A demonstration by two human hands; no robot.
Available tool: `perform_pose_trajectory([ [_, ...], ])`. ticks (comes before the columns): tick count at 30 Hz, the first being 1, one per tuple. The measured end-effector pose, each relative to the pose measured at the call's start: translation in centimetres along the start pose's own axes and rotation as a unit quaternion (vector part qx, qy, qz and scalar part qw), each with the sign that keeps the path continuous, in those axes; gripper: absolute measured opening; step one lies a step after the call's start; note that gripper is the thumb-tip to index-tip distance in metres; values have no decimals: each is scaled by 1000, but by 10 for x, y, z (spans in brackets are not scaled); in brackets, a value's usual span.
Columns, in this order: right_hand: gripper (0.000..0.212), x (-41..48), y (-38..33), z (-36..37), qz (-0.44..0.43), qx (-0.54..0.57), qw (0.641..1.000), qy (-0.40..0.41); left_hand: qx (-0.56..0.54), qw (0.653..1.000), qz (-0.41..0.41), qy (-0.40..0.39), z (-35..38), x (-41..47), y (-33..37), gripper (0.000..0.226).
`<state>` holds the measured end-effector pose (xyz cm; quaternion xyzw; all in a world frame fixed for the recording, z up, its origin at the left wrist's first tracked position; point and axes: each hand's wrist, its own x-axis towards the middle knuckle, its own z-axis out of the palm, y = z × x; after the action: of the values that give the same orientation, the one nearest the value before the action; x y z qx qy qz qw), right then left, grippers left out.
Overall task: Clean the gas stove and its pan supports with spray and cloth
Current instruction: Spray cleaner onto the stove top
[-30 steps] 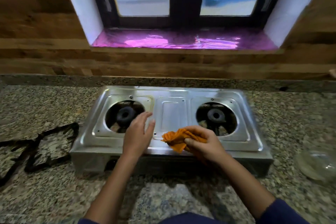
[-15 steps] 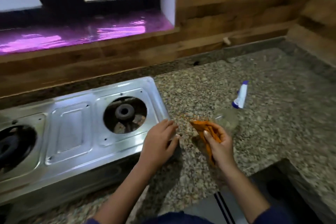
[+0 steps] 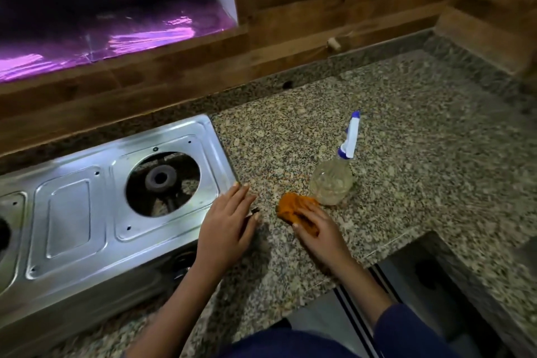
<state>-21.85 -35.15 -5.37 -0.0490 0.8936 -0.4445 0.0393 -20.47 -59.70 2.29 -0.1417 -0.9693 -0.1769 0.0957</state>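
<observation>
A: Nearest first, quick. Bottom edge?
B: Dark blue sleeve (image 3: 406, 325) on the right arm. Both forearms are bare and reach out over the speckled granite countertop (image 3: 406, 154).
A: Left hand?
B: The left hand (image 3: 226, 227) lies palm down, fingers straight and close together. It rests flat on the front right corner of the gas stove (image 3: 72, 212) and grips nothing.
A: Right hand?
B: The right hand (image 3: 319, 231) is palm down, low over the counter, just right of the left one and apart from it. Its fingers are bent over a bunched orange cloth (image 3: 290, 208) with the thumb against the near edge, so it's holding the cloth. The cloth touches the counter.
A: Spray?
B: The spray bottle (image 3: 331, 183) stands upright just beyond the cloth. Clear body, white and blue head pointing away. Can't tell whether its base touches the cloth or only sits beside it. Neither hand grips it.
A: Stove itself?
B: Steel, on the counter left of the hands. The dark right burner (image 3: 161, 179) sits in its round opening. The left opening is cut off by the frame edge.
A: Far end?
B: Wooden wall (image 3: 319, 9) behind the counter. Upper left, a window sill (image 3: 87, 41) covered in shiny purple foil.
</observation>
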Motion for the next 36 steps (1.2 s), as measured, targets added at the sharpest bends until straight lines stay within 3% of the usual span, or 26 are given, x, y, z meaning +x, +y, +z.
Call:
perform_pose_trajectory([
  [3,22,1,-18,-20,70,75,980,171,10,1000,-3,0,0,-2,1,48],
  [6,48,23,-38,-49,103,141,949,263,20,1000,-1,3,0,-2,2,48],
  [9,84,52,-58,-76,86,161,955,233,26,1000,2,10,1,-2,3,46],
  [11,90,67,-68,-87,75,185,960,198,26,1000,2,10,1,-2,2,46],
  [15,72,75,-74,-90,43,163,958,232,12,1000,-3,-9,-1,-3,-1,48],
  [19,25,67,-84,-83,26,85,957,276,-50,998,-6,-49,-9,-1,-5,56],
  [23,24,51,-107,-75,-56,20,944,324,-99,993,3,-71,-28,-5,-8,63],
  [32,27,-6,-209,-46,-169,90,949,249,-133,991,1,-14,-79,-59,-42,52],
  [36,22,-29,-254,-3,-150,135,972,118,-124,991,-41,18,-103,-104,-85,46],
])
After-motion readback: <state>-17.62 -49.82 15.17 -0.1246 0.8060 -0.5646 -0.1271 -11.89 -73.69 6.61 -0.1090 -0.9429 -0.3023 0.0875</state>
